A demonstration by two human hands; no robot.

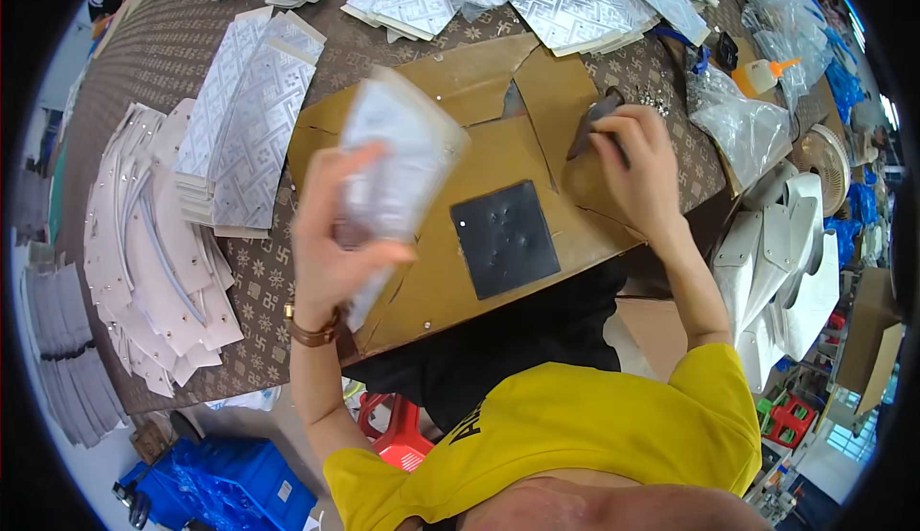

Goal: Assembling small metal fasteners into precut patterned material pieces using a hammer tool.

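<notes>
A stack or folded piece of pale, silvery patterned sheet material (401,143) is in my left hand (331,229), thumb on one side and fingers on the other. Motion blurs it, and how many layers it has I cannot tell. Over the right part of a worn brown board (450,162), my right hand (640,162) grips a dark, flat, narrow object (586,128); the fingers cover part of it, and its kind is unclear. Between the hands lies a dented black square pad (506,241) on the board. Small shiny metal pieces (655,102) are scattered just beyond my right hand.
Patterned panels (259,100) are piled to the left and along the far side. White pieces with metal studs (153,253) lie at far left, more white pieces (767,253) at right. An orange-tipped bottle (762,76) stands by plastic bags. A blue crate (225,483) sits below the table.
</notes>
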